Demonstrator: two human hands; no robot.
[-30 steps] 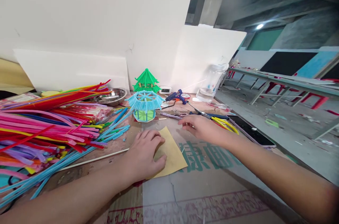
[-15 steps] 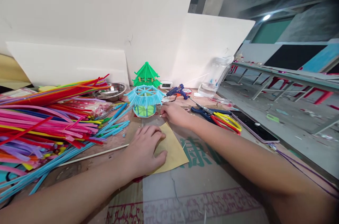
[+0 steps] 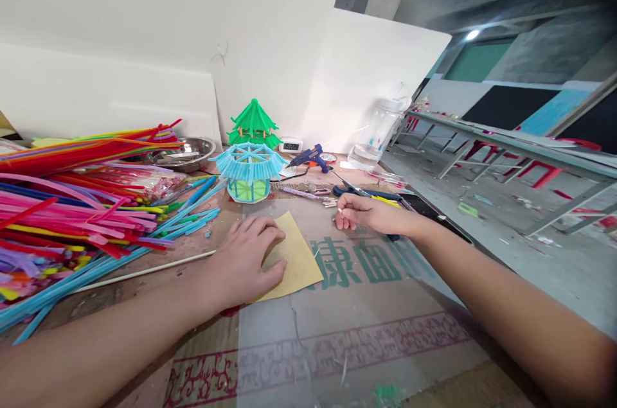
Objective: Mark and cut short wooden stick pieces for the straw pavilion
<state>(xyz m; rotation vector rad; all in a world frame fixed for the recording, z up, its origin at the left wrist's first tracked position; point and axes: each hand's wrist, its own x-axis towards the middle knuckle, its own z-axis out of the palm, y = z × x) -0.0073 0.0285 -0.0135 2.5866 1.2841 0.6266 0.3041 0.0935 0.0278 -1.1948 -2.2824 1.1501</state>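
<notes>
My left hand [image 3: 253,250] lies flat with fingers spread on a sheet of tan paper [image 3: 296,254], pressing it to the table. A long thin wooden stick [image 3: 149,270] runs out to the left from beside that hand. My right hand [image 3: 359,214] is closed in a pinch above the table; a tiny pale end shows at its fingertips, apparently a short stick, mostly hidden. Just behind it lie several short stick pieces [image 3: 330,202]. Beyond both hands stands a small model with a light-blue pipe-cleaner roof [image 3: 248,164], and behind it a green tiered roof [image 3: 254,122].
Bundles of coloured pipe cleaners [image 3: 72,215] fill the left side. A metal bowl [image 3: 186,154], small digital clock [image 3: 290,145], blue glue gun [image 3: 311,157] and clear water jug [image 3: 373,138] stand at the back. Pliers [image 3: 347,191] and a phone [image 3: 434,216] lie right.
My right hand has drawn away from the blue-roofed model, to the right and nearer me, still pinched. My left hand stays on the paper. The view has shifted slightly.
</notes>
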